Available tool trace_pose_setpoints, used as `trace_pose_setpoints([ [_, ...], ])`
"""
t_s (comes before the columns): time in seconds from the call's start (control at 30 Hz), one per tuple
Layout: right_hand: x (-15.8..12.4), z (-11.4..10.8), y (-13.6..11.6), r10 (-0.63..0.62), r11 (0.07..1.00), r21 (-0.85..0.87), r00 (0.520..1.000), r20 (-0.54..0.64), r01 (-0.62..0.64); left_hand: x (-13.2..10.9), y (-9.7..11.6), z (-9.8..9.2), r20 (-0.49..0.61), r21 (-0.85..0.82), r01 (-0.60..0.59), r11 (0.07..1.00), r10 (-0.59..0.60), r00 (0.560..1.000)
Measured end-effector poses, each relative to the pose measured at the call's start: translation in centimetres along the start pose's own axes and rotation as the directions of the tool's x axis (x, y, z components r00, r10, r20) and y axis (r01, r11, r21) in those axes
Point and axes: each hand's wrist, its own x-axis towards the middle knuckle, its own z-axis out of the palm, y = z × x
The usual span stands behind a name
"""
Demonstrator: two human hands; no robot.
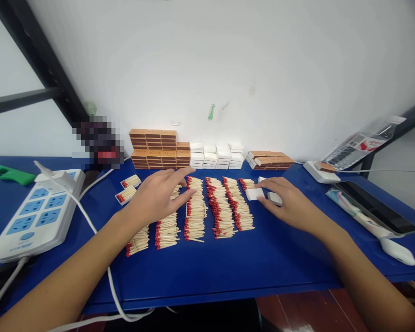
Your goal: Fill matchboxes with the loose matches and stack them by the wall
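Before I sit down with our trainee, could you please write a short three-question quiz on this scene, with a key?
1. Multiple choice: what does the right hand hold?
A) a black rectangular phone
B) a small white rectangular box
C) a white power strip with blue sockets

2. True or false: in the picture, the tall stack of brown rectangular matchboxes stands directly left of the stacked white rectangular boxes by the wall.

3. Fill in the colour: the red-tipped wooden matches lie in rows on a ____ table.

Key: 1. B; 2. True; 3. blue.
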Motion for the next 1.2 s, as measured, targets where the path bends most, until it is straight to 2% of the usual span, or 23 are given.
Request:
trace_pose_setpoints([
  [0.23, 0.0, 0.2, 0.5, -0.014, 0.998, 0.067, 0.999, 0.044, 0.011, -0.1, -0.1, 0.1, 0.023, 0.024, 0.001, 1.000, -0.002, 1.000],
  [0.47, -0.5, -0.2, 1.1, 0.053, 0.997, 0.056, 0.998, -0.033, -0.051, -0.1, -0.2, 0.1, 0.022, 0.032, -0.009, 0.999, 0.008, 1.000],
  [0.7, -2.3, -1.3, 1.2, 0.218, 0.976, 0.051, 0.970, -0.108, -0.213, -0.2, -0.2, 0.1, 0.026, 0.032, -0.006, 0.999, 0.005, 1.000],
  [0.77, -3.0, -1.8, 1.1, 0.224, 0.974, 0.049, 0.968, -0.114, -0.220, -0.2, -0.3, 0.1, 0.028, 0.033, -0.002, 0.999, 0.001, 1.000],
  [0.93, -5.4, -2.6, 1.7, 0.245, 0.969, 0.039, 0.969, -0.038, -0.244, -0.2, -0.2, 0.1, 0.028, 0.042, -0.012, 0.999, 0.011, 1.000],
  [1.07, -6.5, -2.7, 2.2, 0.304, 0.950, 0.085, 0.951, -0.055, -0.299, -0.1, -0.1, 0.1, 0.041, 0.042, 0.006, 0.999, -0.008, 0.999],
  [1.2, -6.3, -2.6, 1.9, 0.311, 0.948, 0.096, 0.946, -0.087, -0.303, -0.1, -0.1, 0.1, 0.038, 0.041, 0.012, 0.999, -0.014, 0.999],
])
